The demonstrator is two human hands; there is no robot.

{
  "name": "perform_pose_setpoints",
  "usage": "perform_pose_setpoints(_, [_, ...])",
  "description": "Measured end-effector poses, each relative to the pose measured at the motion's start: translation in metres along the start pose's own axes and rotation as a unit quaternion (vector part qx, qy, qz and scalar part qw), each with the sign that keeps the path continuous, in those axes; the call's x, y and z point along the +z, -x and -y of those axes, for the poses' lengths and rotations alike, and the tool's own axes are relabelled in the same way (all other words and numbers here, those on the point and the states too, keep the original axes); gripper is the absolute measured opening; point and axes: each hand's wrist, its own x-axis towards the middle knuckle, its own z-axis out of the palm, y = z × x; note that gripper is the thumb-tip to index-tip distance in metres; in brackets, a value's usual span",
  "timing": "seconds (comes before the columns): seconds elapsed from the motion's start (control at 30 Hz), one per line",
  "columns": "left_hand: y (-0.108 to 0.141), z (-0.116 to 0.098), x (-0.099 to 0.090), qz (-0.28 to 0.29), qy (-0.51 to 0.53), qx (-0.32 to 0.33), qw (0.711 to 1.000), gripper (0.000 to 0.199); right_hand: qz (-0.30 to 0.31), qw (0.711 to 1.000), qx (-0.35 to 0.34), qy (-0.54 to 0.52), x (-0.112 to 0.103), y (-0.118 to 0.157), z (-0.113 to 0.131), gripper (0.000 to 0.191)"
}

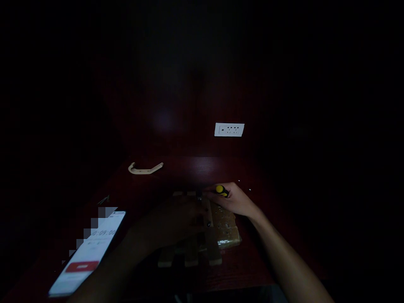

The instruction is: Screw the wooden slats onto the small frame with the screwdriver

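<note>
My right hand (232, 200) is closed round a screwdriver (220, 190) with a yellow and black handle. The tool lies low across a small wooden slatted frame (215, 248), its tip near the frame's far end. In deep shadow, my left hand (179, 219) grips the same frame from the left; some of its fingers are hard to make out. Several slats stick out toward me below that hand. Under the frame's right side lies a brown packet (225, 227) in shiny clear wrapping.
A phone (85, 256) with a lit timer screen lies at the left. Behind it are some thin small pieces (104, 200). A curved wooden piece (145, 171) rests farther back on the dark red table (202, 166). A white socket plate (229, 129) is on the back wall.
</note>
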Motion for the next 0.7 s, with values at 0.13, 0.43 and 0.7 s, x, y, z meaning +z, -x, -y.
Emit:
perform_pose_setpoints(0.13, [-0.005, 0.002, 0.009, -0.008, -0.02, 0.009, 1.0, 0.024, -0.01, 1.0, -0.004, 0.003, 0.001, 0.0, -0.001, 0.031])
perform_pose_setpoints(0.43, [-0.006, 0.019, 0.028, -0.042, 0.051, 0.048, 0.997, 0.021, -0.008, 1.0, -0.006, 0.006, 0.001, 0.0, 0.004, 0.031])
perform_pose_setpoints(0.7, [-0.007, 0.025, 0.034, -0.054, 0.092, 0.059, 0.993, 0.017, -0.058, 0.998, -0.009, -0.013, -0.008, 0.004, 0.01, 0.034])
